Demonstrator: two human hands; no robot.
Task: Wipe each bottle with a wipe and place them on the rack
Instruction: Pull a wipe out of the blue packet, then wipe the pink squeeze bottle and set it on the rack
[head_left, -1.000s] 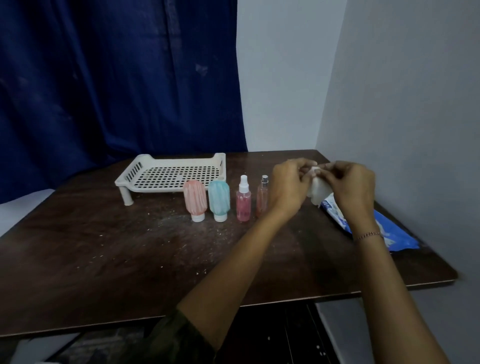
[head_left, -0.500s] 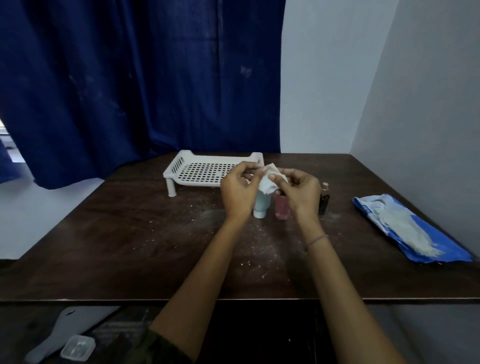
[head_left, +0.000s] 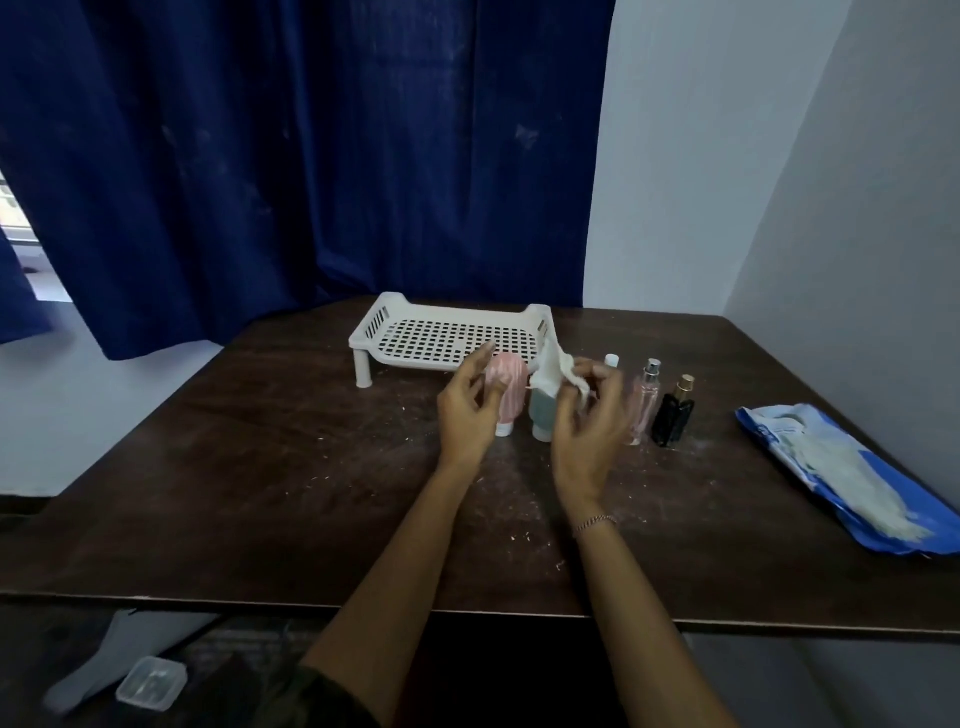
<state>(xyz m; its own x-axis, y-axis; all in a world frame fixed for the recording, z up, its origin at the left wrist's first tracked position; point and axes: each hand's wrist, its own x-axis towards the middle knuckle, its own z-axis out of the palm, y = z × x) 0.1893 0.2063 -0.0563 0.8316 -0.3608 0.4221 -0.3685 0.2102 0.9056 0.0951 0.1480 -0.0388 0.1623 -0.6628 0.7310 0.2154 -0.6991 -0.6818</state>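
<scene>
1. The wipe (head_left: 555, 370) is a crumpled white sheet held above the table, in front of the near right corner of the rack. One end stands up; the other folds over the fingers of the right hand.
2. The right hand (head_left: 587, 423) pinches the wipe between curled fingertips. A thin bracelet (head_left: 595, 521) sits on its wrist.
3. The left hand (head_left: 466, 413) is just beside the wipe, fingers spread and relaxed, gripping nothing. It is in front of the pink ribbed bottle (head_left: 508, 387); contact cannot be confirmed.
4. The bottles stand upright in one row on the table, just in front of the rack:
   - pink ribbed bottle, cap down;
   - teal bottle (head_left: 542, 418), cap down, partly hidden by the wipe;
   - white-capped bottle (head_left: 612, 359), body hidden behind the right hand;
   - clear pink spray bottle (head_left: 644, 408);
   - black bottle (head_left: 674, 418) with a gold cap.
5. The white perforated rack (head_left: 387, 325) stands on short legs at the far side of the dark wooden table (head_left: 260, 467).
6. A blue wipe pack (head_left: 841, 470) lies near the right table edge, well apart from the bottles.
7. A dark blue curtain (head_left: 311, 156) hangs behind the table.
</scene>
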